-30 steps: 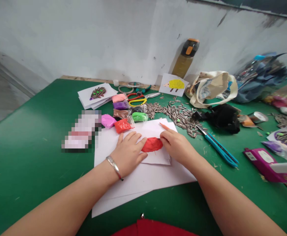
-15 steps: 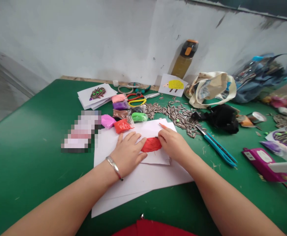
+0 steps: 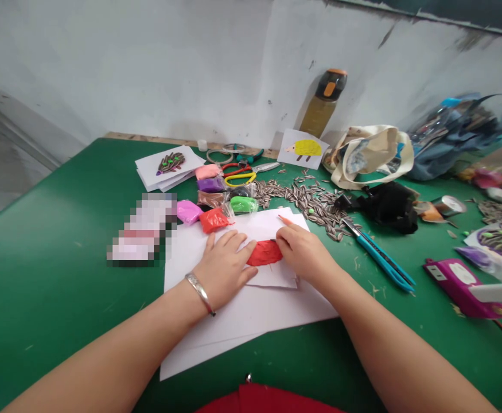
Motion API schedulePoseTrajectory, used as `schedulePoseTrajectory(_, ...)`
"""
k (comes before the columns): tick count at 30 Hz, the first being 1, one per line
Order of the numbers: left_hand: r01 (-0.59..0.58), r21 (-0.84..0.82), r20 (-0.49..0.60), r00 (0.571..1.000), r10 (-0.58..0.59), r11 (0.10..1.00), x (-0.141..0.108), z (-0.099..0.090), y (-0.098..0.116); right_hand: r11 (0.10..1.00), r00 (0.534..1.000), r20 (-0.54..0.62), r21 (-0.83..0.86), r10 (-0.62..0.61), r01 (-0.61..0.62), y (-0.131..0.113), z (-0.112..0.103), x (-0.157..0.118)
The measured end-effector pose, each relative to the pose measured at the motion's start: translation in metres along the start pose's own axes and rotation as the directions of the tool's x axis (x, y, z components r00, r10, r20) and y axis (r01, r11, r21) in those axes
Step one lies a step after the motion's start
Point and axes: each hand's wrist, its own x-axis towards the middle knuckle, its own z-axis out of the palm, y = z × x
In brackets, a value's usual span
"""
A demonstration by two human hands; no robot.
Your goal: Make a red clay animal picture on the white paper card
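A flattened patch of red modelling clay [image 3: 265, 252] lies on a small white card [image 3: 272, 279] over larger white sheets [image 3: 233, 330]. My left hand [image 3: 225, 264], with a silver bracelet at the wrist, rests flat with fingers spread; its thumb and index finger frame the clay's left side. At the clay's right end, my right hand [image 3: 304, 249] is closed in a pinch. A tiny dark bit shows at its fingertips, too small to name. An orange pointed stick [image 3: 284, 220], like a pencil, juts out behind that hand; whether it is held I cannot tell.
Bagged clay, including a red packet [image 3: 214, 220], sits beyond the sheets beside a heap of sunflower seeds [image 3: 315, 201]. Scissors [image 3: 240, 179] lie farther back. On the right are a blue cutter [image 3: 382, 258] and a purple power strip [image 3: 463, 287]. A blurred-out phone [image 3: 143, 229] is at left.
Almost nothing differs. My right fingertips have shifted very slightly at the clay's right end; my left hand stays in place.
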Motion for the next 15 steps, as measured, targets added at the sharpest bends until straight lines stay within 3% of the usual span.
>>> schedulePoseTrajectory(15, -0.001, 0.006, 0.018, 1.000, 0.001, 1.000, 0.0002, -0.0011, 0.0000, 0.998, 0.999, 0.003, 0.052, 0.041, -0.041, 0.0000, -0.0013, 0.0012)
